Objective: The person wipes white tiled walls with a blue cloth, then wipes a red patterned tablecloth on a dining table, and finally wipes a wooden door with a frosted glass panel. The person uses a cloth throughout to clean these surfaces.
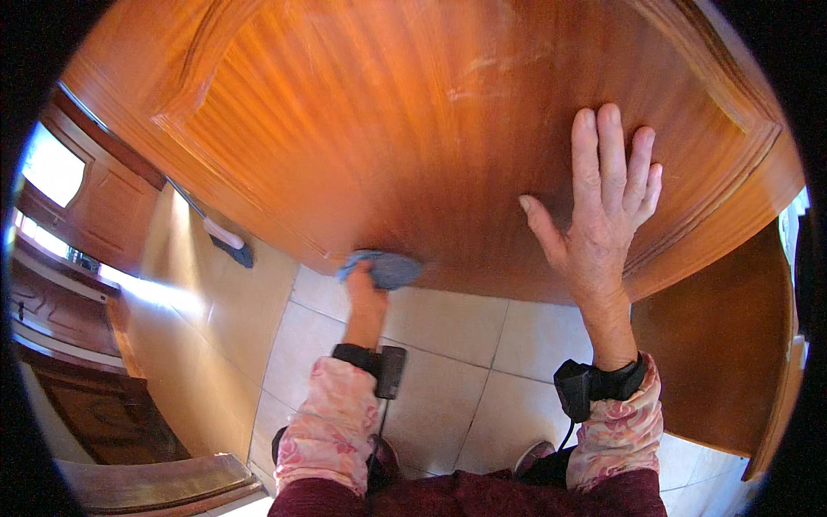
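A large varnished wooden door panel (413, 148) with moulded edges fills the upper part of the head view. My left hand (367, 294), a little blurred, grips a blue-grey cloth (391, 269) against the lower part of the panel. Further right, my right hand (597, 200) lies flat on the wood with its fingers spread and holds nothing. Both wrists carry black straps with small black devices, and patterned pink sleeves cover the forearms.
A broom (226, 242) with dark bristles is at the left, over the beige floor. Wooden cabinets (110, 220) line the far left. Pale floor tiles (446, 381) and my shoes are below. A brown wooden panel (711, 349) stands at the right.
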A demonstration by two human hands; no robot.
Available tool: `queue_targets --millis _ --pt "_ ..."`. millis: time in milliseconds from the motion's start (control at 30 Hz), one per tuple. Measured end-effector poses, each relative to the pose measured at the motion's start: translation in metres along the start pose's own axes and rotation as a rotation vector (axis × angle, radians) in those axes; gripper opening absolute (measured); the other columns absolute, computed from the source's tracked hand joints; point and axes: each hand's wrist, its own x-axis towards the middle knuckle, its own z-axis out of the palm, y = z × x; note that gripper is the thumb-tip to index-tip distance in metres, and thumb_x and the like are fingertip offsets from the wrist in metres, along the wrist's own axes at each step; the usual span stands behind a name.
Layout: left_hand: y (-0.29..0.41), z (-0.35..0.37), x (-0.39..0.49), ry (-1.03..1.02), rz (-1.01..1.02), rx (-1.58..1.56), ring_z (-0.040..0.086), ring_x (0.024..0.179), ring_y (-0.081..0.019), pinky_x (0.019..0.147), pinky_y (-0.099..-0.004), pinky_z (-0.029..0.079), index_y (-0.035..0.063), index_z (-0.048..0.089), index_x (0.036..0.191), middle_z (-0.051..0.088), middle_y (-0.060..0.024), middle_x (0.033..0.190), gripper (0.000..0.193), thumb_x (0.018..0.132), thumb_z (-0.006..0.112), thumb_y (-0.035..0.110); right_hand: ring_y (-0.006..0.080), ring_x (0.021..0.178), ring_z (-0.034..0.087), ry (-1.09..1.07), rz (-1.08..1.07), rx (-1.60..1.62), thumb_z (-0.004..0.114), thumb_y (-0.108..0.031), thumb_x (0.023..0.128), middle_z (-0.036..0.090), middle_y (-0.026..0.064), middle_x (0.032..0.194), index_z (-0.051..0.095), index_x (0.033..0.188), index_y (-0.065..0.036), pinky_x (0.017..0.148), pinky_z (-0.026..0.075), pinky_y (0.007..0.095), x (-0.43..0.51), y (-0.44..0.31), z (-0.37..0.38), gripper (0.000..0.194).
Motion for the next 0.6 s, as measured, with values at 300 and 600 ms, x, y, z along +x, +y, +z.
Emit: queue_targets --millis 300,600 --pt "0.079 0.145 -0.1 -0.136 1.011 0.118 0.059 0.09 -0.0294 0.084 -0.0435 0.048 0.006 0.059 0.106 0.06 -0.006 0.092 0.024 0.082 0.056 0.004 0.0307 0.14 0.02 0.014 0.04 0.04 0.068 -0.019 0.073 0.032 0.0012 0.15 0.042 0.141 -0.021 0.11 0.007 0.0496 0.003 -0.002 -0.003 0.073" --pt "-0.066 0.154 -0.117 -0.725 1.186 1.453 0.055 0.085 -0.0378 0.072 -0.0432 0.048 -0.0003 0.061 0.092 0.05 -0.0196 0.095 0.02 0.073 0.066 0.003 0.0352 0.123 0.049 0.375 -0.088 0.414 0.057 0.004 0.064 0.057 0.0185 0.124 0.058 0.12 0.002 0.098 0.039 0.0412 0.001 0.058 -0.04 0.055"
